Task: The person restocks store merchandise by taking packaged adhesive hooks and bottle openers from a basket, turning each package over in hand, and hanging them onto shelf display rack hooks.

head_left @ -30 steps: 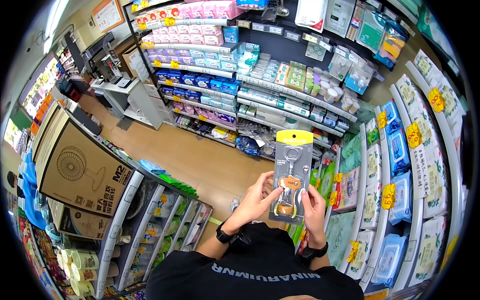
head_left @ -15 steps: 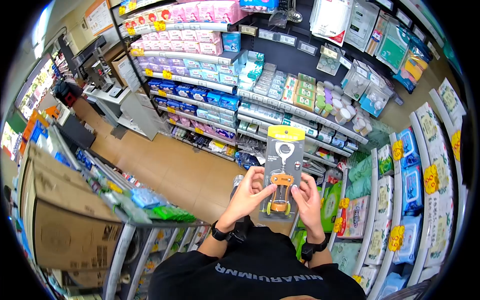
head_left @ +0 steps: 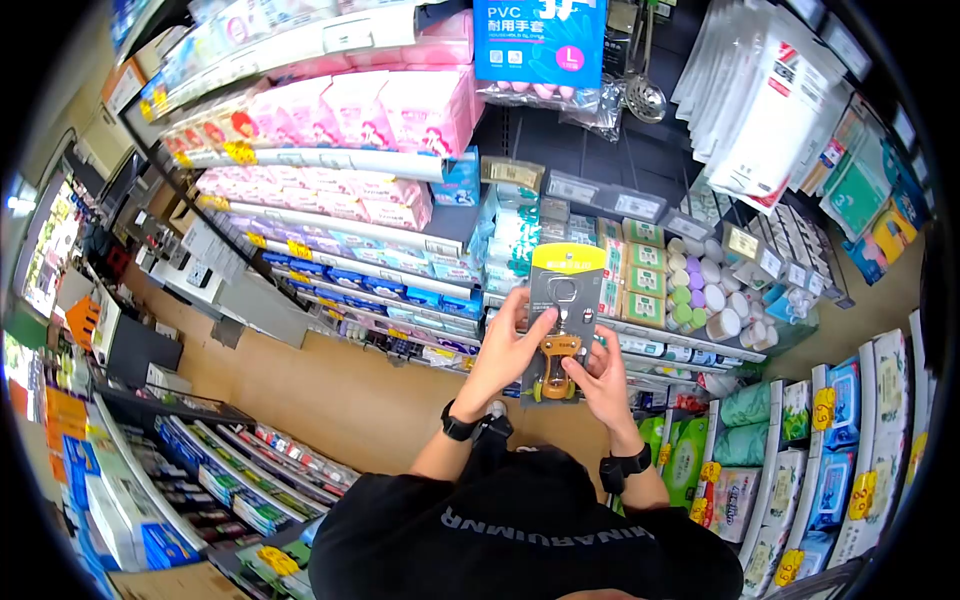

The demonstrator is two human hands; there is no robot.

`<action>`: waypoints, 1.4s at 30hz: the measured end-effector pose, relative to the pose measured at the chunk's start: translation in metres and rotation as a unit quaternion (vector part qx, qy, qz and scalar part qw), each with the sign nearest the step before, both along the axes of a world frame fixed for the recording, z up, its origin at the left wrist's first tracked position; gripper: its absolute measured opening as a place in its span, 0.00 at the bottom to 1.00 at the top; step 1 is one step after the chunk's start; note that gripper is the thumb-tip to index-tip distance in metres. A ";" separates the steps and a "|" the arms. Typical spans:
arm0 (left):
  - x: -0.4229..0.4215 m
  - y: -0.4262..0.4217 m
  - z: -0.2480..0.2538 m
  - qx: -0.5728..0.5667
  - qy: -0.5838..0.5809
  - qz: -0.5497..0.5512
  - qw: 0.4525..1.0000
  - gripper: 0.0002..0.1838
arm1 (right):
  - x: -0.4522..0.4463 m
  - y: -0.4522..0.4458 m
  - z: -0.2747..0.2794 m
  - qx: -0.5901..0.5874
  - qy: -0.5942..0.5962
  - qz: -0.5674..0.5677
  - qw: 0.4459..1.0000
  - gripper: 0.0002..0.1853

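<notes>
A carded corkscrew [head_left: 580, 300], with a yellow header and a dark grey backing, is held upright in front of my chest. Its orange-brown body and silver handle show on the front. My left hand [head_left: 505, 350] grips the card's left edge, thumb resting across the silver handle. On the opposite side, my right hand [head_left: 604, 388] holds the lower right edge, with its thumb at the orange-brown body. The fingertips behind the card are hidden.
Ahead stands a shelf with pink packs [head_left: 425, 112], a blue PVC glove pack [head_left: 540, 45] and a hanging slotted ladle [head_left: 645, 98]. Wipes packs [head_left: 838, 395] line the right shelf. A lower shelf [head_left: 250, 470] runs along the left, beside the tiled floor [head_left: 300, 400].
My view has moved closer to the front shelf, and the ladle and pink packs look larger. My left thumb has shifted up the card onto the handle; both hands keep holding the corkscrew pack.
</notes>
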State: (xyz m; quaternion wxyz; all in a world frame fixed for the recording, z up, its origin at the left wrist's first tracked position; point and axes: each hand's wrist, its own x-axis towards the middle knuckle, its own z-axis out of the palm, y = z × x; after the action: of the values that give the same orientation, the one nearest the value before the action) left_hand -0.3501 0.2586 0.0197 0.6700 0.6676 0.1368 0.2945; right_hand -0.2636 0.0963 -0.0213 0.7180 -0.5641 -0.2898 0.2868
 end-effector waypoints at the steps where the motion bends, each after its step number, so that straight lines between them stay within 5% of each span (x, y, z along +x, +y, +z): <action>1: 0.014 0.014 0.005 -0.023 0.000 0.000 1.000 0.15 | 0.007 0.012 0.000 0.000 0.005 -0.005 1.000 0.32; 8: 0.093 0.063 0.001 -0.137 -0.071 -0.029 0.988 0.09 | 0.050 0.051 -0.012 -0.029 -0.030 -0.052 0.998 0.32; 32: 0.147 0.087 0.007 -0.097 -0.113 -0.071 0.986 0.14 | 0.092 0.081 -0.032 -0.013 -0.102 -0.129 0.986 0.33; 42: 0.155 0.086 0.003 -0.070 -0.130 0.005 0.989 0.11 | 0.104 0.085 -0.029 -0.019 -0.140 -0.133 0.981 0.31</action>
State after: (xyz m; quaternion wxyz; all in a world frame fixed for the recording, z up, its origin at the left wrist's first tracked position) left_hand -0.1949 0.3446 0.0232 0.7259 0.5741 0.0718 0.3719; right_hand -0.1598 0.1815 -0.0503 0.6914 -0.6453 -0.3048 0.1126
